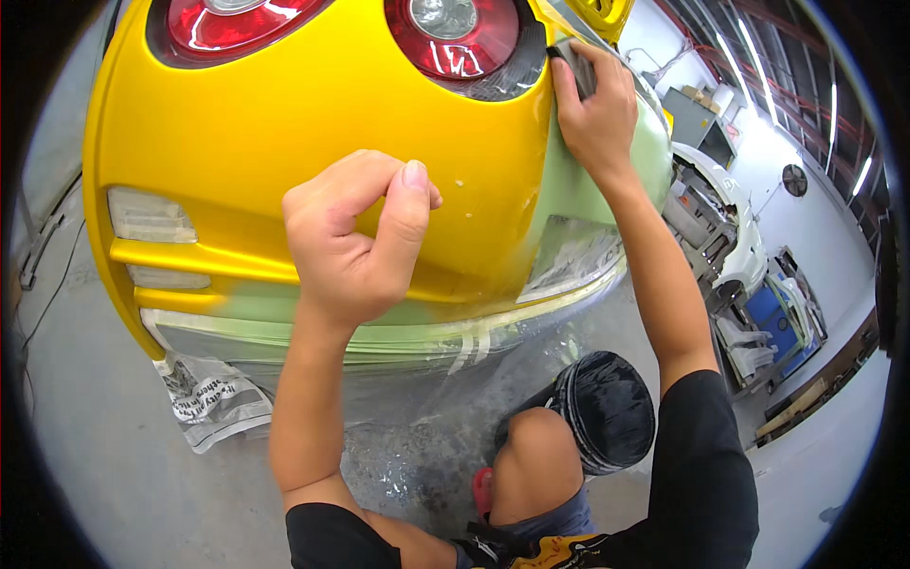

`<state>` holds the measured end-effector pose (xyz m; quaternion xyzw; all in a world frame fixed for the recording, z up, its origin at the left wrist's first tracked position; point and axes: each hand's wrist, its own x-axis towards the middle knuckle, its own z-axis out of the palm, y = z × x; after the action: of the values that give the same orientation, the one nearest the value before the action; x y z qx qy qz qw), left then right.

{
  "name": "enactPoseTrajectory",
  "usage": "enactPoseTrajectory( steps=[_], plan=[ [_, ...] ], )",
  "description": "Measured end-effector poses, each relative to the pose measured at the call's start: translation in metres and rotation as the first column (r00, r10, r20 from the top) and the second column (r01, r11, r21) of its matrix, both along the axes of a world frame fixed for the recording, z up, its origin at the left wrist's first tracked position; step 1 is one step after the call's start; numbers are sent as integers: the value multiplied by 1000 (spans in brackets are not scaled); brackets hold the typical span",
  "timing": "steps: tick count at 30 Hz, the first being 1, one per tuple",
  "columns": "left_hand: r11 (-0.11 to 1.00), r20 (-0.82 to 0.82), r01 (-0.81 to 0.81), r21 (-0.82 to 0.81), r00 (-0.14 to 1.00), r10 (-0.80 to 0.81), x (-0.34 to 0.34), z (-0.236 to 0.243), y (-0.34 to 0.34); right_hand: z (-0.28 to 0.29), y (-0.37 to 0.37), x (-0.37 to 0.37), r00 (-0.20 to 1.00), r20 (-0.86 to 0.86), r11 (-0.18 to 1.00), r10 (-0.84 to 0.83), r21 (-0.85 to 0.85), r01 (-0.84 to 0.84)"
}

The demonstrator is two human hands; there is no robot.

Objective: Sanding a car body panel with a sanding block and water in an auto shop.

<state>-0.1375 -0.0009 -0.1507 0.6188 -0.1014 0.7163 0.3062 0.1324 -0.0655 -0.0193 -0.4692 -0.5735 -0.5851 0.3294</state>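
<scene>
Starting at the left, a dark cable [59, 294] lies on the grey floor, well apart from the rear of a yellow car body [313, 123] that fills the middle. On its left side, a light, rectangular masked patch [152, 215] sits below a round red tail light [242, 21]; printed paper [220, 403] hangs from the lower edge.

Next, the person's left hand [358, 237] is raised in front of the yellow panel, curled into a loose fist; whether it touches the panel or encloses anything, I cannot tell. Beyond it, to the right, is a second tail light [455, 43].

Nearer, a black bucket [607, 417] stands beside the person's bent knee [540, 450].

Farther right, the right hand [605, 109] grips a grey block [575, 62] between thumb and fingers. The block lies under the palm side, at the body's far right corner, just above a pale green area [573, 190]. At far right stands a partly dismantled white car [744, 223].
</scene>
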Motion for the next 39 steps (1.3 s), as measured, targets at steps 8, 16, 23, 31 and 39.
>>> enactPoseTrajectory(
  steps=[8, 16, 23, 31, 39],
  plan=[
    [1000, -69, -10, -5, 998, 9, -17, 1, 0, -11, -6, -5, 998, -36, 998, -50, 33, 51],
    [993, 8, 82, -85, 997, -81, -12, -1, -1, -5, -7, -9, 995, -75, 998, -67, 9, 67],
    [983, 93, 152, -103, 985, -142, -17, 3, -8, -38, -32, -9, 997, -22, 997, -67, -28, 67],
    [975, 204, 193, -112, 965, -168, -28, 5, -2, -132, -64, -28, 999, -28, 1000, -20, 2, 20],
    [961, 449, 226, -158, 883, -134, -22, 2, 7, -81, -45, -26, 996, -55, 998, -67, -23, 66]
  ],
)
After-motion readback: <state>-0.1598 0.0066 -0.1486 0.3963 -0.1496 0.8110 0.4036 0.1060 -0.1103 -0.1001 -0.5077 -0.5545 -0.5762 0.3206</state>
